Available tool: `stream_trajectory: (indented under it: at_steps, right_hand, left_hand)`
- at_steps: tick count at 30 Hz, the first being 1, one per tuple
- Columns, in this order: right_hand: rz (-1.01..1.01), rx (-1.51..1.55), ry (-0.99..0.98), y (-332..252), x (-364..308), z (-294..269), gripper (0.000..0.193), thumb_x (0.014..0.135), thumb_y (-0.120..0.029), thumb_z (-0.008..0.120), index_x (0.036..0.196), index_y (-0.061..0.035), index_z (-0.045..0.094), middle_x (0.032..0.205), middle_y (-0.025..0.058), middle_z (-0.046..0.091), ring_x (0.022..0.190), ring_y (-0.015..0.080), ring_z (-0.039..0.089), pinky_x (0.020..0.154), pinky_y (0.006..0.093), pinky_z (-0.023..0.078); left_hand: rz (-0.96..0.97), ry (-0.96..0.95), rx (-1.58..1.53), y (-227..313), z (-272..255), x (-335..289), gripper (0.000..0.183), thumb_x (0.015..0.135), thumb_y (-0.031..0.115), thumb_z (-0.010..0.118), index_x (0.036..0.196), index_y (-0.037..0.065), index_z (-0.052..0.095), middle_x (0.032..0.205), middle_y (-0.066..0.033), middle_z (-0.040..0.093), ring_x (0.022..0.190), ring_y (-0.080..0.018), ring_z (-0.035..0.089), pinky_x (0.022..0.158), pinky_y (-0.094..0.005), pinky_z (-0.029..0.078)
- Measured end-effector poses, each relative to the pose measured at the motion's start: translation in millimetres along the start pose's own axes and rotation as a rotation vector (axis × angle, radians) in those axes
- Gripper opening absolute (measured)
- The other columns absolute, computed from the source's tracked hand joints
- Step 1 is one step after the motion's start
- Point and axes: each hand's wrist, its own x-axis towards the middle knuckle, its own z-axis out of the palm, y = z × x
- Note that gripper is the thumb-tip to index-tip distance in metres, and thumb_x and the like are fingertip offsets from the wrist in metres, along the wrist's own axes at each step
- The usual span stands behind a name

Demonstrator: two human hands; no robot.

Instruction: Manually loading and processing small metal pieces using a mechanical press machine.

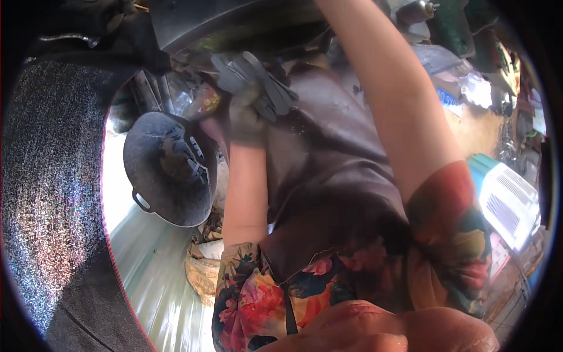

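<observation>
My left hand, in a dark grey glove, is closed around a fanned bundle of flat grey pieces. They look like metal blanks, but their exact kind cannot be made out. The bundle is above my lap, which a dark brown apron covers. Left of that hand stands a black bucket with side handles, and a few similar flat pieces lie inside it. My right arm stretches up past the top edge, so its hand is out of the picture.
A large dark machine part spans the top. A dark speckled panel fills the left side. Below the bucket lies a torn brown sack. A white and teal plastic box sits at right, near a motor-like cylinder higher up.
</observation>
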Motion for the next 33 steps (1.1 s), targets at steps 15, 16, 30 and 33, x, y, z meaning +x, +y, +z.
stream_trajectory:
  at_steps: [15,16,30,33]
  right_hand:
    - [0.223,0.200,-0.259,25,-154,-138,0.031,0.093,-0.028,0.055,0.114,-0.0050,0.059,0.087,0.0051,0.063,0.073,0.0131,0.062,0.062,0.0226,0.050]
    - [0.208,0.199,-0.256,32,-163,-149,0.031,0.093,-0.028,0.055,0.114,-0.0050,0.059,0.087,0.0051,0.063,0.073,0.0131,0.062,0.062,0.0226,0.050]
    - [0.266,0.285,-0.249,25,-172,-115,0.027,0.098,-0.026,0.049,0.109,-0.0040,0.060,0.084,0.0042,0.064,0.069,0.0118,0.061,0.060,0.0229,0.048]
    - [0.246,0.353,-0.267,5,-149,-93,0.023,0.096,-0.024,0.052,0.105,-0.0051,0.061,0.083,0.0042,0.064,0.071,0.0119,0.061,0.060,0.0235,0.048]
  left_hand:
    - [0.028,-0.001,-0.127,8,-21,-5,0.051,0.080,0.004,0.062,0.128,0.006,0.046,0.116,-0.0092,0.055,0.112,-0.0285,0.052,0.099,-0.0507,0.042]
    - [0.034,-0.020,-0.126,3,-17,-3,0.051,0.080,0.004,0.061,0.128,0.006,0.045,0.116,-0.0089,0.055,0.112,-0.0279,0.052,0.100,-0.0505,0.041]
    - [0.004,-0.161,-0.238,0,-19,10,0.047,0.082,0.004,0.061,0.126,0.007,0.047,0.118,-0.0074,0.053,0.111,-0.0263,0.053,0.099,-0.0468,0.043]
    - [-0.002,-0.086,-0.190,1,-18,9,0.047,0.082,0.005,0.061,0.126,0.006,0.047,0.119,-0.0073,0.053,0.112,-0.0260,0.053,0.099,-0.0473,0.042]
